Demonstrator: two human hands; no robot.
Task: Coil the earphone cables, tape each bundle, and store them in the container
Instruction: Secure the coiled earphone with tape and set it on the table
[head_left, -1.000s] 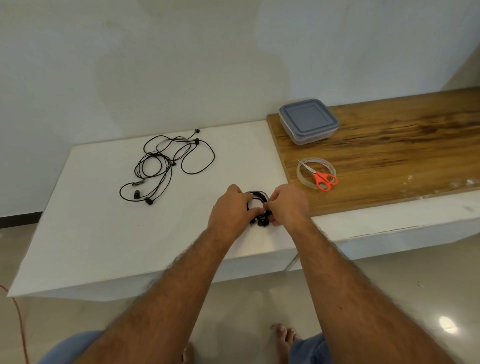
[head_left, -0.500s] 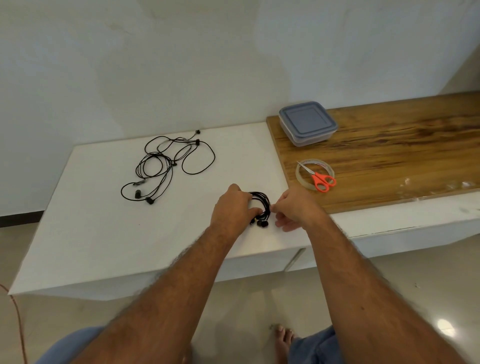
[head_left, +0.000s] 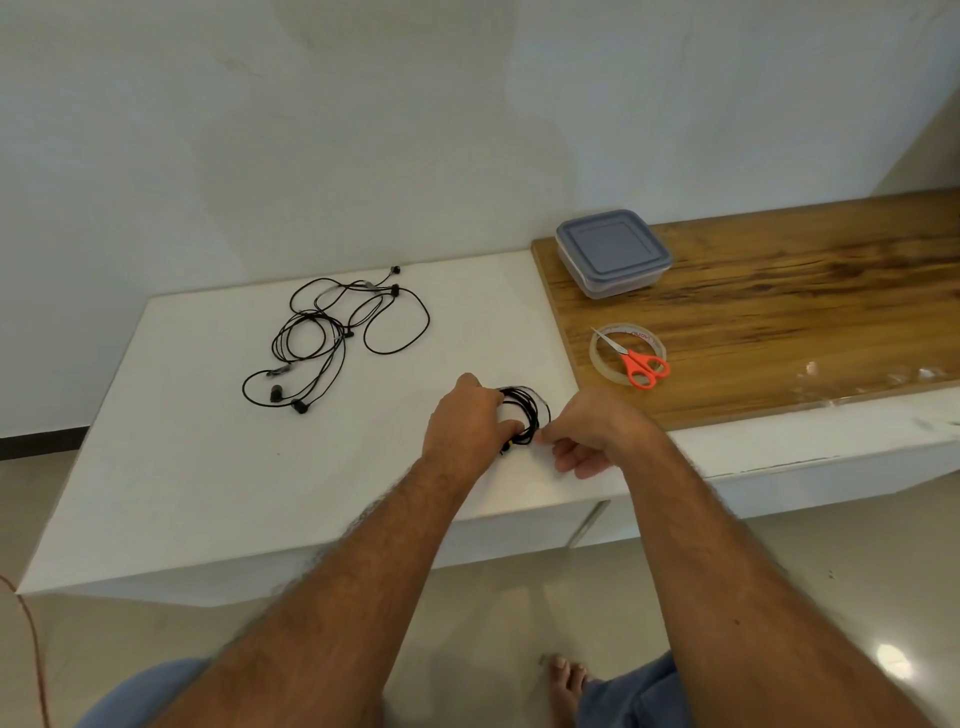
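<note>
A black earphone cable wound into a small coil (head_left: 525, 410) lies near the white table's front edge. My left hand (head_left: 467, 426) grips the coil's left side, fingers curled round it. My right hand (head_left: 592, 436) is just to the coil's right; its thumb and forefinger pinch at the coil's lower right edge, the other fingers loosely curled. A second, loose black earphone cable (head_left: 332, 338) sprawls tangled at the back left. The clear container (head_left: 613, 252) with a grey-blue lid on stands shut on the wooden top.
A clear tape roll (head_left: 602, 358) lies on the wooden top (head_left: 805, 312) with orange-handled scissors (head_left: 644, 366) resting across it. The white table (head_left: 208, 467) meets the wall at the back. Tiled floor and my bare foot show below.
My right hand has slid a little to the right, off the top of the coil, leaving only its fingertips at the coil's edge. My left hand has kept its grip.
</note>
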